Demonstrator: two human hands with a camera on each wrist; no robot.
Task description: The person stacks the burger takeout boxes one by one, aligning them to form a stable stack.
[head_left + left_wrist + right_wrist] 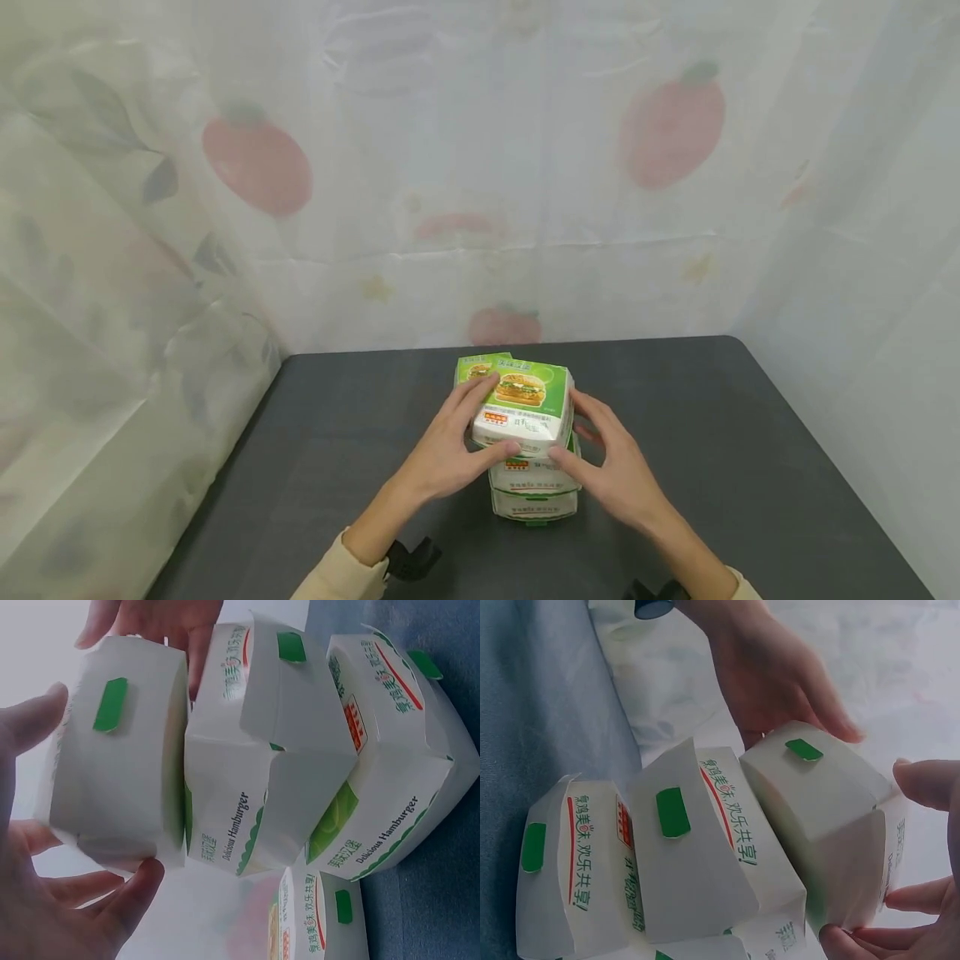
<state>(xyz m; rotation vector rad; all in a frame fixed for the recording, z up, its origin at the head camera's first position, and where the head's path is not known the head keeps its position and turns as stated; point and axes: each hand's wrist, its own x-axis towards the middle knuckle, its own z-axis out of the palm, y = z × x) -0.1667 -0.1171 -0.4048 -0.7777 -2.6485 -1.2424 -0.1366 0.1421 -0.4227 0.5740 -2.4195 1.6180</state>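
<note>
Both hands hold the top burger box (528,404), a white and green carton with a burger picture on its lid. My left hand (442,450) grips its left side, thumb at the front edge and fingers along the side. On the opposite side, my right hand (626,471) grips it the same way. Below it are the middle burger box (232,750) and the bottom burger box (397,765), stacked on the table. The top box sits right at the middle one's lid, slightly tilted in the right wrist view. Green tabs show on the fronts.
Another burger box (468,367) stands behind the stack to the left, partly hidden. The dark table (360,417) has rounded far corners. A pale printed curtain (450,167) hangs along the back and sides.
</note>
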